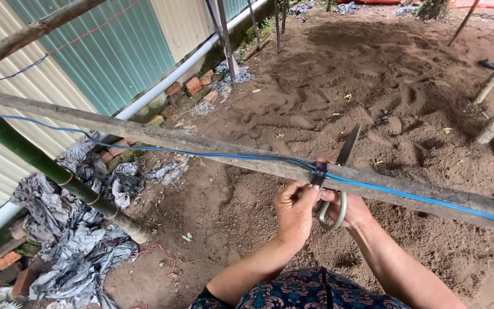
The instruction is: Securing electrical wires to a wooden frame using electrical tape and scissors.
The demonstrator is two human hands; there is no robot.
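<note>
Just right of the frame's centre, a blue cord (212, 155) runs along a weathered rail (144, 135) and is already knotted (319, 170) around it; the tail seems not yet trimmed. The left hand (294, 213) is closed, pinching the cord below the knot, while the right hand (347, 207) grips scissors (338, 183), blades up. No containers show; bamboo pole (52, 169) and crumpled sheeting (75, 229) lie lower left.

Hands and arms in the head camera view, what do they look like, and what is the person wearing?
Both forearms are bare down to the left hand and the right hand. No gloves, watch or rings show. At the bottom edge is a dark blue garment with a flowery pattern, apparently short-sleeved.
</note>
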